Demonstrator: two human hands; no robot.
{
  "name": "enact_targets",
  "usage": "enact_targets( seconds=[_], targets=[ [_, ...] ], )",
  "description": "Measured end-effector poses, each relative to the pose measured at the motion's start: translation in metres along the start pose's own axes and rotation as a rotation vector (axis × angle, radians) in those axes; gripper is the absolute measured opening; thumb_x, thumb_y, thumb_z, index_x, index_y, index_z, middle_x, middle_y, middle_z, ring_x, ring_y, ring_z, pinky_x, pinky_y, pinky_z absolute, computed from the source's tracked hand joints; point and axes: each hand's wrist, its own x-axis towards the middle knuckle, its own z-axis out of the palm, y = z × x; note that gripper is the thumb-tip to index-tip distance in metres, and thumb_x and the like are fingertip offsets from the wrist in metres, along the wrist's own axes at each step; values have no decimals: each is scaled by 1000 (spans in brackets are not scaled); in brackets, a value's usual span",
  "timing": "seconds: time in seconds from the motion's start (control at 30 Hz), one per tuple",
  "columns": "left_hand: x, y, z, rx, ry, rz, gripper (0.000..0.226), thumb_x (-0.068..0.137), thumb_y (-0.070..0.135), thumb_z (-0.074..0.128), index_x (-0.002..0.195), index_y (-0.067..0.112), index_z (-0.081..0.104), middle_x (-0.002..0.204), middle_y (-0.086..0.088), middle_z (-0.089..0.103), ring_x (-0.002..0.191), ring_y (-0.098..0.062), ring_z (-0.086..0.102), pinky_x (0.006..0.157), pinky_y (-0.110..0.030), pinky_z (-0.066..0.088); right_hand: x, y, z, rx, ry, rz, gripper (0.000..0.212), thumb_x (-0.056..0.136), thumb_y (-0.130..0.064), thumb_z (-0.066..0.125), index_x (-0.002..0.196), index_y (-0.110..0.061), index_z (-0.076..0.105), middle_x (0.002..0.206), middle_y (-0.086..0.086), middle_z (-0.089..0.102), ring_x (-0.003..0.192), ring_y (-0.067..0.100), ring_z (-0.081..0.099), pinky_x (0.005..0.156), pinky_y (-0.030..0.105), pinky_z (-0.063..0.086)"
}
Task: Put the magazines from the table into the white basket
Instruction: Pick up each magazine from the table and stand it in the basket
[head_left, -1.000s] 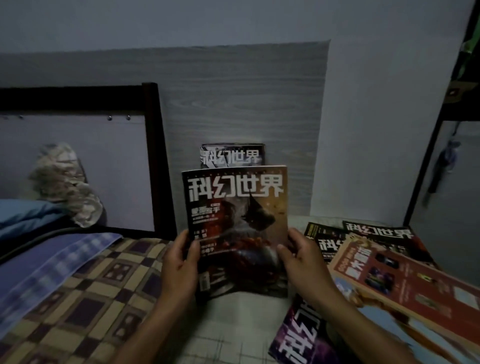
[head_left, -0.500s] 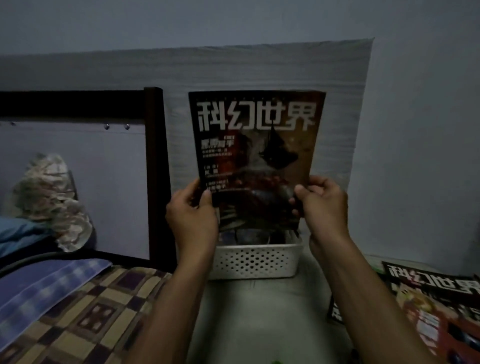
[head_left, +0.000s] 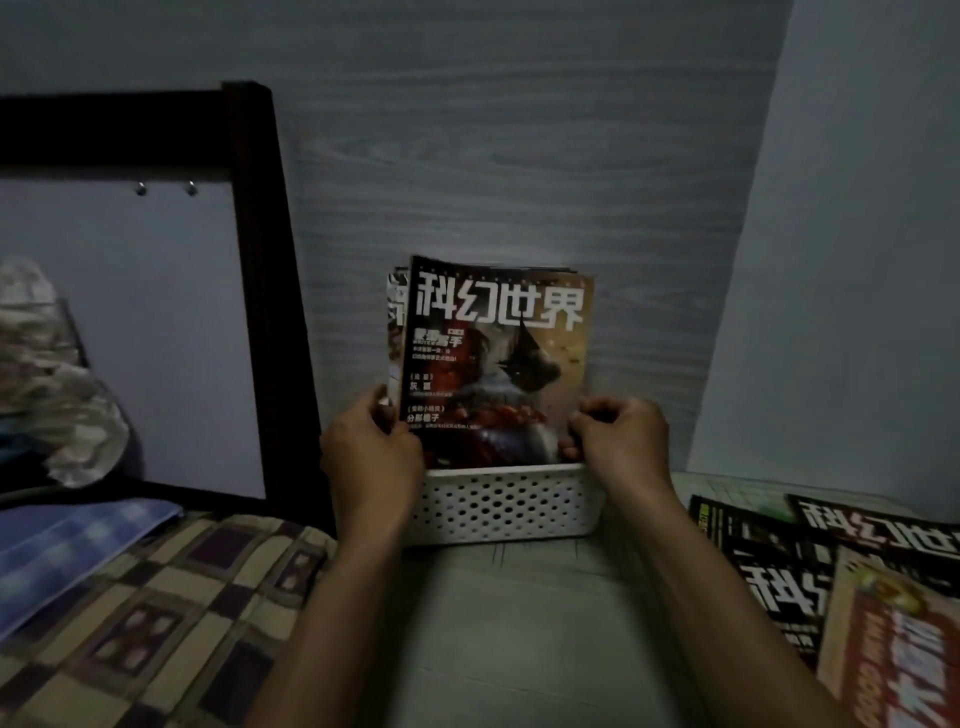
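— So, where's the magazine (head_left: 496, 358)?
— Upright in the white basket (head_left: 506, 503), at twelve o'clock. Left hand (head_left: 370, 457) grips its left edge, right hand (head_left: 621, 439) pinches its right.
— Others?
— More magazines (head_left: 810, 566) on the counter (head_left: 519, 623), three o'clock.

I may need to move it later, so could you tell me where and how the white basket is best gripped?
Grip the white basket by its two short end walls, one hand from each side. Its rim is open and its front wall is plain, with no handle visible. The magazines stand upright inside, so keep it level.
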Motion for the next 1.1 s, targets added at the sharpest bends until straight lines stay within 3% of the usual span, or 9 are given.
enact_targets(
  seconds=[0.07, 0.17, 0.37, 0.43, 0.6, 0.7, 0.87, 1.0, 1.1],
  targets=[
    [-4, 5, 2, 9, -23, -7, 50, 85, 6, 67, 132, 16, 55, 113, 5, 57, 106, -19, 60, 82, -26, 48, -6, -9, -2, -92, 1, -72, 27, 87, -10, 67, 114, -12, 67, 95, -2, 69, 89, 19, 69, 77, 39, 59],
    [-7, 28, 2, -90, -69, 2, 62, 87, 17, 68, 142, 20, 42, 140, -2, 45, 126, -19, 48, 104, -39, 43, -23, -57, -17, 36, 106, -313, 43, 88, -23, 69, 129, -24, 57, 115, -11, 63, 103, 8, 61, 84, 34, 57],
    [-73, 94, -13, -323, -313, 372, 23, 81, 19, 62, 100, 31, 65, 91, 14, 71, 84, 6, 65, 72, -18, 54, -97, -114, -62, 160, 29, -682, 17, 88, -16, 63, 103, -21, 70, 98, -7, 73, 81, 4, 68, 72, 29, 60],
    [-115, 92, -10, -221, -558, 408, 20, 81, 14, 63, 94, 28, 66, 84, 15, 70, 79, 8, 64, 66, -10, 48, -116, -103, -83, -66, -98, -653, 16, 88, -17, 66, 103, -18, 72, 96, -3, 74, 80, 7, 68, 74, 29, 57],
    [-219, 46, -12, 228, -1071, 501, 35, 90, 47, 55, 118, 27, 62, 108, 3, 66, 100, -17, 59, 84, -33, 48, -160, -50, -189, -626, -352, -500, 14, 88, -20, 66, 100, -18, 72, 95, -4, 74, 80, 6, 65, 76, 29, 53],
    [-239, 44, -23, 279, -1031, 527, 46, 86, 51, 60, 125, 25, 61, 109, -4, 65, 100, -23, 56, 81, -33, 45, -209, -12, -249, -923, -479, -361, 18, 88, -31, 63, 103, -26, 69, 100, -7, 72, 89, 10, 66, 77, 36, 53],
    [-236, 60, -20, 243, -1077, 303, 46, 76, 41, 77, 117, 23, 66, 108, -6, 61, 100, -23, 58, 86, -40, 51, -263, 23, -278, -1153, -492, -298, 71, 72, -78, 40, 131, -38, 44, 141, -10, 52, 121, 16, 53, 91, 37, 49],
    [-242, 56, -26, 253, -1076, 276, 55, 81, 42, 74, 129, 22, 57, 118, -5, 57, 112, -22, 53, 94, -42, 48, -222, 35, -294, -1129, -318, -90, 84, 76, -73, 55, 145, -37, 26, 153, 1, 37, 134, 27, 39, 105, 44, 37],
    [-244, 51, -35, 176, -1075, 224, 58, 82, 39, 74, 134, 20, 54, 126, -1, 57, 114, -16, 54, 97, -37, 48, -200, 50, -304, -994, -318, 45, 75, 77, -65, 63, 140, -33, 36, 141, 3, 53, 112, 22, 55, 92, 36, 45]
  ],
)
